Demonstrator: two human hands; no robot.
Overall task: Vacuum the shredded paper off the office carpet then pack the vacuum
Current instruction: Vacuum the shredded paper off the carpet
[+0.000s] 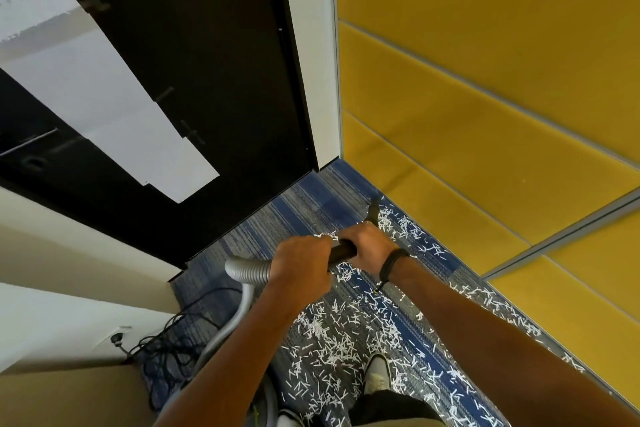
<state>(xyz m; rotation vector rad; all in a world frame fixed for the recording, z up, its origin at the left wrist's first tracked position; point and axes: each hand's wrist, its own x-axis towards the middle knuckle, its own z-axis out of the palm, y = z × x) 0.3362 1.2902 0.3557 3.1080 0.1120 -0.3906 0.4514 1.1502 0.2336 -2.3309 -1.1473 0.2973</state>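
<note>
Both hands gripping the vacuum wand (341, 250): right hand (369, 246) leading, left hand (301, 262) behind at the hose (247, 270). Wand pointing forward toward nozzle (373, 213); shredded paper (332, 340) lying mostly behind, on carpet (298, 204).

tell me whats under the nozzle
Blue-grey carpet with shredded paper around the nozzle. What lies directly beneath its mouth is hidden by the nozzle itself.

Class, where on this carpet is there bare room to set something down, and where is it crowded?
Bare carpet lies between the black door, the white post and the nozzle. Shredded paper crowds the strip from the nozzle along the yellow wall to the shoe. Cables tangle at left.
</note>
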